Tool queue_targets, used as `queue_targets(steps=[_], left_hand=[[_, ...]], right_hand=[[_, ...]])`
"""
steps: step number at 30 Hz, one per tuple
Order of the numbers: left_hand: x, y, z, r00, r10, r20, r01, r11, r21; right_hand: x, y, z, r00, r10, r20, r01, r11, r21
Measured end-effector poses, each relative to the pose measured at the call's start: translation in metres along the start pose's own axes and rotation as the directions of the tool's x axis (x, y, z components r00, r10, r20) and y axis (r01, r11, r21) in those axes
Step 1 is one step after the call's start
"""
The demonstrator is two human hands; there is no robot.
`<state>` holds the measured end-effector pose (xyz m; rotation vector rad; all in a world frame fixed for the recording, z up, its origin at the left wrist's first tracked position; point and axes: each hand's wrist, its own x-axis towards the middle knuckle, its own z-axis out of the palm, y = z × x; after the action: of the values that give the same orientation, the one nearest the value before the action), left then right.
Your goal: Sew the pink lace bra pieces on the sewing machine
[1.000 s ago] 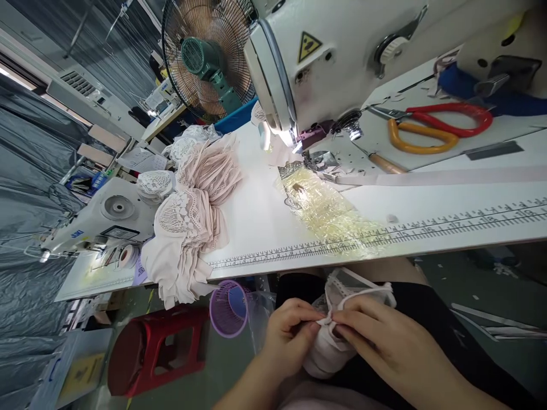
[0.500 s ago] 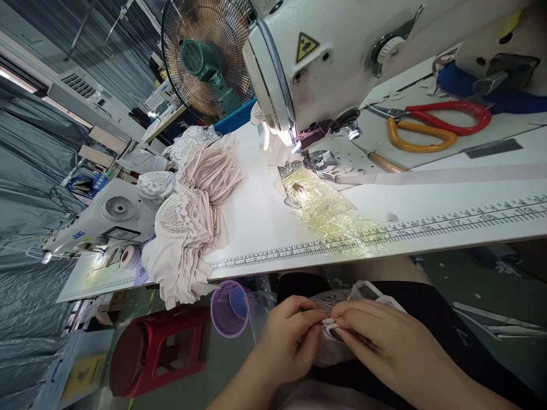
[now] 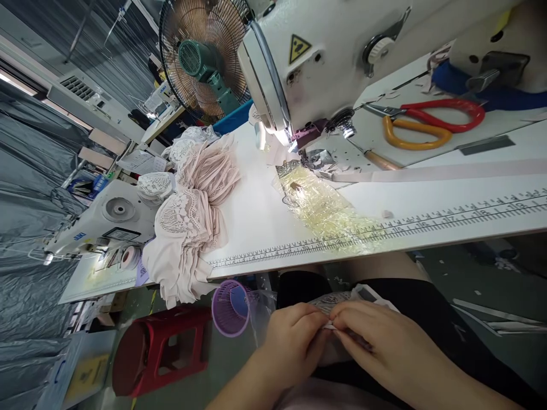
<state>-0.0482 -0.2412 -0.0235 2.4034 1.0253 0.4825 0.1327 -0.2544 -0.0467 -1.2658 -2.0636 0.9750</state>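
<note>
Both hands are nearly closed, their fingertips almost meeting over the lap. The left hand (image 3: 294, 336) presses thumb against curled fingers, pinching a small fold of a pale lace garment (image 3: 331, 300); the right hand (image 3: 380, 336) pinches the same garment just beside it. The garment lies on the dark-clad lap, below the front edge of the table (image 3: 256, 210). The fingers cover most of it, leaving lace and a white edge in sight; exactly what lies between the tips cannot be made out. Both forearms are cut off by the frame.

Beneath the table's front edge stand a purple basket (image 3: 215, 310) and a red stool (image 3: 162, 353). Along that edge runs a printed ruler (image 3: 453, 218), readable near 15 to 18 on the right. Crinkled yellowish film (image 3: 318, 205) overlaps it. At the left end, stacked lace cups (image 3: 188, 222) drape over the front edge. Farther in, right of the film, lie red-and-orange-handled scissors (image 3: 421, 124). The sewing machine (image 3: 325, 62), cut off above, bears a yellow warning triangle (image 3: 299, 48). Beyond the left end, another machine (image 3: 119, 208) reads "JUKI". A fan (image 3: 205, 60), cropped at the top, stands behind.
</note>
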Motion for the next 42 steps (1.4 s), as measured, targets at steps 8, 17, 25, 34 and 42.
queue_targets(steps=[8, 17, 25, 34, 42], left_hand=[[-0.001, 0.001, -0.003, 1.000, -0.015, 0.009, 0.015, 1.000, -0.018], [-0.001, 0.000, -0.008, 0.999, 0.036, -0.032, -0.039, 0.992, -0.120], [0.002, -0.003, -0.009, 0.996, 0.079, -0.031, -0.084, 0.974, -0.211], [0.000, -0.007, -0.001, 0.983, 0.073, -0.168, -0.124, 0.941, -0.316], [0.000, -0.010, 0.001, 0.979, 0.029, -0.201, -0.099, 0.934, -0.345]], right_hand=[[0.005, 0.018, -0.036, 0.978, -0.138, 0.156, 0.152, 0.985, -0.081], [-0.017, 0.059, -0.050, 0.979, 0.090, 0.185, -0.131, 0.965, 0.228], [-0.017, 0.053, -0.040, 0.957, 0.290, 0.005, -0.218, 0.711, 0.668], [-0.023, 0.040, -0.032, 0.858, 0.227, -0.461, -0.041, 0.924, 0.380], [-0.024, 0.035, -0.025, 0.804, 0.360, -0.474, -0.123, 0.880, 0.460]])
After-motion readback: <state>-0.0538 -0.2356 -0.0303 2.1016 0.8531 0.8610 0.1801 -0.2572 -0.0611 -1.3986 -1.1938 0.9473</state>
